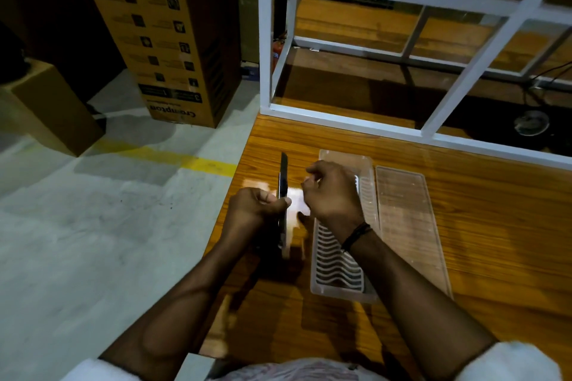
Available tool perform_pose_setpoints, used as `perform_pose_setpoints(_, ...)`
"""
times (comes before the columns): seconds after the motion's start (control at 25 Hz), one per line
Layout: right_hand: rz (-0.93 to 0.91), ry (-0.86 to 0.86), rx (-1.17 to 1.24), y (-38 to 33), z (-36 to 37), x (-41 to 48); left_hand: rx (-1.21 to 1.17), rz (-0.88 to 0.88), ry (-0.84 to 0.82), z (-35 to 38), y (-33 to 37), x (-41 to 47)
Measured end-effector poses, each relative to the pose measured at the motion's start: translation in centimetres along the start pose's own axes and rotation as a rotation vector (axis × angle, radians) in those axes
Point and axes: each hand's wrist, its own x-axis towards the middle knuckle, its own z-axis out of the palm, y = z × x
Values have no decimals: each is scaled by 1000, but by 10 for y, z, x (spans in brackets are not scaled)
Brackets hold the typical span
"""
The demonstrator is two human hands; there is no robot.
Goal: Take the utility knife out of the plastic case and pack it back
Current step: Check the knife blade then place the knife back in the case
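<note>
My left hand (252,210) is shut on a dark utility knife (283,176), held above the wooden table's left edge with its blade end pointing away from me. My right hand (331,192) hovers just right of the knife with fingers curled; I see nothing in it. The clear plastic case lies open on the table: its base (337,272) with a white wavy-striped insert sits under my right wrist, and the flat clear lid (408,219) rests to its right.
A wooden table (479,257) carries a white metal frame rack (340,124) along its far side. To the left, on the grey floor with a yellow line (198,161), stand a tall cardboard box (173,40) and a smaller box (52,108).
</note>
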Motion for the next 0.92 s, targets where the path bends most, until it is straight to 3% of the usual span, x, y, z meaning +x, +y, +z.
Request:
perform_pose_setpoints(0.16, 215, -22, 412, -1, -23, 0, -197, 124, -14, 6, 16, -10)
perform_pose_setpoints(0.32, 271, -117, 737, -1, -38, -3, -298, 187, -123, 21, 34, -15)
perform_pose_setpoints(0.52, 225, -31, 719, 10, -50, -3, -183, 347, -214, 28, 38, -27)
perform_pose_setpoints(0.72, 185, 0, 729, 25, -61, -5, 178, 651, -435, 20, 29, -42)
perform_pose_setpoints(0.92, 173, 1, 754, 31, -61, -3, 179, 733, -414, 22, 22, -42)
